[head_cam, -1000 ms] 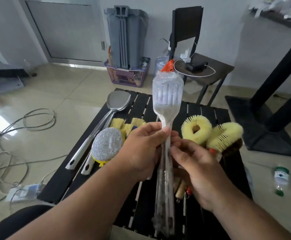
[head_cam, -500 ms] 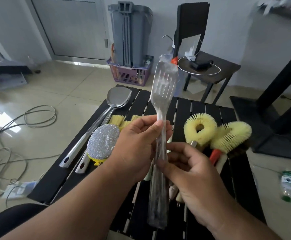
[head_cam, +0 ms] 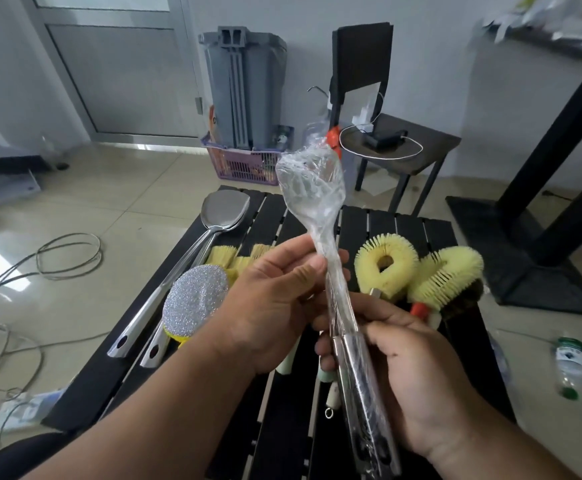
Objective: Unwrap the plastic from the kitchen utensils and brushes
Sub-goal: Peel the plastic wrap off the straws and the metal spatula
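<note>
I held a metal spatula (head_cam: 312,188) upright above the middle of the black slatted table (head_cam: 275,216), its slotted head topmost and the whole length sheathed in clear, crinkled plastic wrap (head_cam: 320,233) — bunched and glossy over the head, tight along the thin neck. My left hand (head_cam: 275,306) pinched the neck between thumb and fingers. My right hand (head_cam: 410,372) was curled around the shiny handle lower down, near the table's close edge. On the table's left side lay two bare steel spatulas (head_cam: 185,268), heads toward the far edge, with a glittery silver scrubber (head_cam: 194,303) just beside their handles. Toward the right edge rested two yellow loop brushes (head_cam: 388,268) — bristly rings, side by side. A small green-capped bottle (head_cam: 570,365) lay on the floor beyond the right edge.
</note>
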